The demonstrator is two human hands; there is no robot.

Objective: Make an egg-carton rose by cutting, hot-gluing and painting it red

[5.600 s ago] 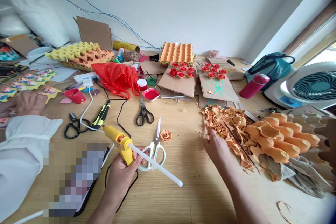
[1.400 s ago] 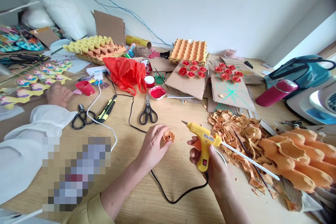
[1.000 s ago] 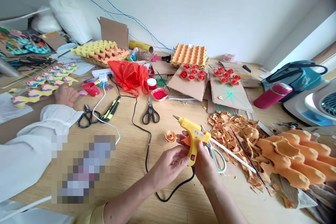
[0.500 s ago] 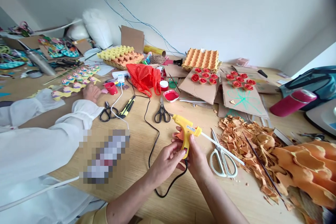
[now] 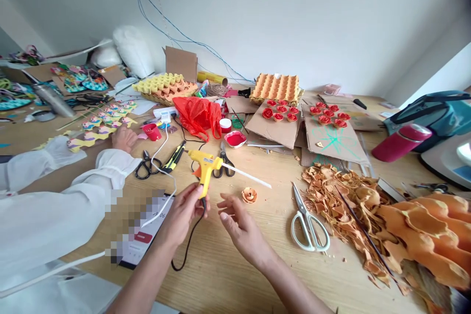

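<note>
My left hand [image 5: 189, 208] grips the lower handle of a yellow hot glue gun [image 5: 206, 164], whose nozzle points to the upper left. A white glue stick [image 5: 246, 175] sticks out of its back end, and a black cord hangs from the handle. Just to the right, my right hand [image 5: 245, 230] holds nothing, its fingers apart above the table. Beyond its fingertips an unpainted orange paper rose [image 5: 249, 195] lies on the wood. White-handled scissors [image 5: 309, 225] rest farther right, blades partly spread. Black scissors [image 5: 225, 164] lie behind the glue gun.
Torn orange egg-carton scraps [image 5: 331, 189] and an orange carton piece [image 5: 427, 230] cover the right side. Red roses [image 5: 326, 120] stand on cardboard sheets at the back. A dish of red paint [image 5: 235, 139] sits near a red bag [image 5: 198, 117]. At left, a co-worker's hand [image 5: 124, 138] touches painted carton strips.
The glue gun has moved left in my left hand. My right hand has let go of it and opened. The orange rose now shows on the table.
</note>
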